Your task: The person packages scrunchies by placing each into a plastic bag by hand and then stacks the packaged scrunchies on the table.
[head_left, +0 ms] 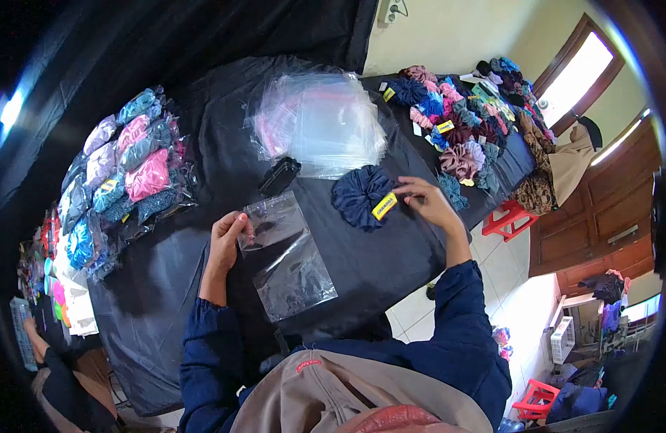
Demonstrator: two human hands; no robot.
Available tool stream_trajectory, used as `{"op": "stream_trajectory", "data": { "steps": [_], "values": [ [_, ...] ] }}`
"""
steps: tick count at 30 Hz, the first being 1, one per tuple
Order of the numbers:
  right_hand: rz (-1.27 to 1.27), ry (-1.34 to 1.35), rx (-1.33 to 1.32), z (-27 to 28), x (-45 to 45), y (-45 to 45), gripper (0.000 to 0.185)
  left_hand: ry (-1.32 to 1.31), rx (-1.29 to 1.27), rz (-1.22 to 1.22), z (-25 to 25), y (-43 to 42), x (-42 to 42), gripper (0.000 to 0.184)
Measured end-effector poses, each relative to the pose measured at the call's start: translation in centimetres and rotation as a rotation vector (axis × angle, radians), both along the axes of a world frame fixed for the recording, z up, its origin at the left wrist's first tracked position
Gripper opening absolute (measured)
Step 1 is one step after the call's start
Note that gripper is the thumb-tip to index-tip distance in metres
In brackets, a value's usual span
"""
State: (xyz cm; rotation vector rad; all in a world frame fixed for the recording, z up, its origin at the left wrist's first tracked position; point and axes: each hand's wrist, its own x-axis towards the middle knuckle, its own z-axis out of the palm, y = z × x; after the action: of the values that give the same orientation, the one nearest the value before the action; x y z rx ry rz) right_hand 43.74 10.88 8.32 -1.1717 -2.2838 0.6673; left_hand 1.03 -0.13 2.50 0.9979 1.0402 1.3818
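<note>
Between finger and thumb, my left hand [227, 238] pinches the upper left edge of a clear plastic bag [289, 261], which lies over the black cloth. My right hand [424, 200] has its fingers at the right edge of a dark navy scrunchie [360, 196], beside the yellow tag [384, 206]. The fingers are apart and the scrunchie lies flat on the cloth. A small black object [280, 176] rests above the bag. Beyond it lies a spread stack of clear plastic bags [333, 130].
Bagged scrunchies [131, 162] are piled at the left, loose scrunchies [455, 123] at the upper right. One person [571, 162] is at the far right near a red stool [507, 219]; another person's arm [37, 343] shows at the lower left.
</note>
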Motion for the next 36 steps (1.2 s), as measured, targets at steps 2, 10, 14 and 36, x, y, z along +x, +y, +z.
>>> {"op": "stream_trajectory", "data": {
  "steps": [2, 10, 14, 36],
  "values": [
    [-0.002, -0.021, -0.047, -0.7, -0.5, -0.6, 0.034, 0.003, 0.015, -0.003, -0.2, 0.1, 0.0, 0.028],
    [-0.302, 0.222, -0.233, -0.6, -1.6, 0.3, 0.022, 0.005, -0.003, -0.001, -0.4, 0.2, -0.1, 0.026],
    [-0.269, 0.138, -0.255, -1.4, -2.5, -0.4, 0.039, -0.008, 0.015, -0.020, -0.4, 0.2, 0.0, 0.026],
    [-0.040, 0.532, -0.448, -3.5, -8.8, -2.9, 0.040, 0.095, 0.115, -0.126, -0.1, 0.3, 0.2, 0.013]
  ]
}}
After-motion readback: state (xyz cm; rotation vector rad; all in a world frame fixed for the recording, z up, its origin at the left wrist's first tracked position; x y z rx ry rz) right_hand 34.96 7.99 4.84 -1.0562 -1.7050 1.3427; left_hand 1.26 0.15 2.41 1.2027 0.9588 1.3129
